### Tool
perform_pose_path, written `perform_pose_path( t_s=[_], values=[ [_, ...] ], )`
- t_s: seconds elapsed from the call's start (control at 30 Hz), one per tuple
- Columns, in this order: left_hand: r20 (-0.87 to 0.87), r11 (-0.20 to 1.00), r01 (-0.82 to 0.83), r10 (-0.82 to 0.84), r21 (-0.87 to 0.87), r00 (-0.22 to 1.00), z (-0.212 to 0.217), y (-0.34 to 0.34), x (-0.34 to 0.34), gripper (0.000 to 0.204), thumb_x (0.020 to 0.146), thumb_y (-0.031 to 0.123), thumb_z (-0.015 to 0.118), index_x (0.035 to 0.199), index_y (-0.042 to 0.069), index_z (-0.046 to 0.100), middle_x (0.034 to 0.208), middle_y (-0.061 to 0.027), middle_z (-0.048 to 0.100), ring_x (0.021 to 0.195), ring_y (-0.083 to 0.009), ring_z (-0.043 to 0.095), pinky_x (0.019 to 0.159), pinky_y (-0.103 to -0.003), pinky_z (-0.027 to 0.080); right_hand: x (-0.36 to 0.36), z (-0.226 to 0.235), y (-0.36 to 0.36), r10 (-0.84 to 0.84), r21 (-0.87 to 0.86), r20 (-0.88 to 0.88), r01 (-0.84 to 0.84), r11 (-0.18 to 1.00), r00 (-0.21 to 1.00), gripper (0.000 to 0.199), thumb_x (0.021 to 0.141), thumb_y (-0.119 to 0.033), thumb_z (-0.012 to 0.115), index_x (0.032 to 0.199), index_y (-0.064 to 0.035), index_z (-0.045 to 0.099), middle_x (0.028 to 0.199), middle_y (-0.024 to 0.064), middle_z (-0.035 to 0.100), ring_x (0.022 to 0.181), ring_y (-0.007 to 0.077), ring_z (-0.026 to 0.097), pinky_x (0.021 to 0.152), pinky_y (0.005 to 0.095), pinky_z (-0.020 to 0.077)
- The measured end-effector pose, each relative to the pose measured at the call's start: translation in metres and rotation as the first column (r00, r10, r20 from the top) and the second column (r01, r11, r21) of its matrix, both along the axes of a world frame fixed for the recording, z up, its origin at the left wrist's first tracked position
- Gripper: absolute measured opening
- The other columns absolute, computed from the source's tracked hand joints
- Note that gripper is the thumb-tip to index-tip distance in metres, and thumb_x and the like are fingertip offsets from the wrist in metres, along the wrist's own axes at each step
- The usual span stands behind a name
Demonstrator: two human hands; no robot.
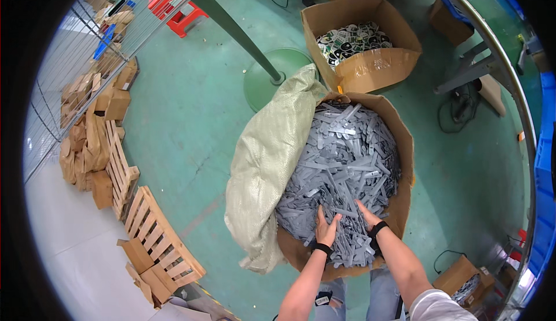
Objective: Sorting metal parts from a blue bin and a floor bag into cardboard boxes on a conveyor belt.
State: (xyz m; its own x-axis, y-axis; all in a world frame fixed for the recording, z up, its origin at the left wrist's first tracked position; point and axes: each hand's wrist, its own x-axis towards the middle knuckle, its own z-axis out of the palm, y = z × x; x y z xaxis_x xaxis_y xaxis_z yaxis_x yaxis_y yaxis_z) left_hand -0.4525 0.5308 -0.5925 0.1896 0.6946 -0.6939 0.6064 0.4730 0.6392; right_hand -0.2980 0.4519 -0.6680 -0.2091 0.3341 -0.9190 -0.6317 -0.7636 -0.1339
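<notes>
Close by, the person's left hand (326, 232) and right hand (368, 216), fingers unclenched, face each other across a heap of flat, narrow grey strips (353, 147); I can't tell whether any are lifted. The strips lie in a brown cardboard box (405, 164), a pale green woven sack (260, 176) slumped along its left side. Beyond stand a second open brown carton (379, 69) and a red plastic stool (184, 23).

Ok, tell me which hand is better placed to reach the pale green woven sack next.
Probably the left hand: it is nearer the pale green woven sack, while the right hand is farther across the flat, thin grey strips.
</notes>
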Motion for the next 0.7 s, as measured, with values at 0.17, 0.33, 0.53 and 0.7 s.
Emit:
perform_pose_path(
  t_s=[0.17,0.33,0.53,0.7],
  values=[
    [-0.011,0.998,-0.029,0.03,0.063,0.999,0.025,0.014,0.0,0.084,0.072,0.047,0.06,0.134,0.007,0.021,0.133,-0.0239,0.03,0.122,-0.0369,0.03,0.099,-0.039,0.026,0.002,0.099,0.056,-0.04,0.076,0.049,0.036,0.996,0.998,0.074,0.079,-0.063,0.04,0.129,-0.0088,0.038,0.125,0.0067,0.047,0.111,0.02,0.046,0.092,0.0339,0.0358],
    [0.065,0.997,-0.04,0.035,0.072,0.997,0.061,0.03,0.021,0.076,0.075,0.033,0.061,0.133,0.002,0.022,0.132,-0.0233,0.031,0.123,-0.034,0.03,0.101,-0.035,0.023,0.014,0.067,0.057,-0.013,0.066,0.015,0.012,0.998,1.0,0.073,0.078,-0.065,0.037,0.127,-0.0118,0.042,0.122,0.0057,0.049,0.109,0.0212,0.047,0.092,0.0366,0.0358],
    [0.03,0.97,0.081,-0.09,0.229,0.995,0.104,0.052,0.04,0.073,0.077,0.033,0.059,0.133,0.002,0.023,0.131,-0.024,0.033,0.121,-0.0356,0.033,0.099,-0.036,0.027,0.032,0.075,0.072,0.033,0.111,-0.057,-0.027,0.993,0.998,0.085,0.072,-0.073,0.034,0.136,-0.0178,0.026,0.137,0.0078,0.031,0.126,0.0255,0.027,0.099,0.0498,0.0148],
    [0.014,0.947,0.153,-0.164,0.283,0.986,0.141,0.069,0.05,0.074,0.075,0.039,0.061,0.133,0.011,0.023,0.123,-0.0251,0.04,0.113,-0.0393,0.04,0.092,-0.041,0.034,0.044,0.135,0.085,-0.077,0.212,-0.038,0.084,0.974,0.996,0.081,0.074,-0.072,0.034,0.131,-0.0149,0.037,0.13,0.007,0.042,0.118,0.0229,0.04,0.097,0.0426,0.0284]
  ],
)
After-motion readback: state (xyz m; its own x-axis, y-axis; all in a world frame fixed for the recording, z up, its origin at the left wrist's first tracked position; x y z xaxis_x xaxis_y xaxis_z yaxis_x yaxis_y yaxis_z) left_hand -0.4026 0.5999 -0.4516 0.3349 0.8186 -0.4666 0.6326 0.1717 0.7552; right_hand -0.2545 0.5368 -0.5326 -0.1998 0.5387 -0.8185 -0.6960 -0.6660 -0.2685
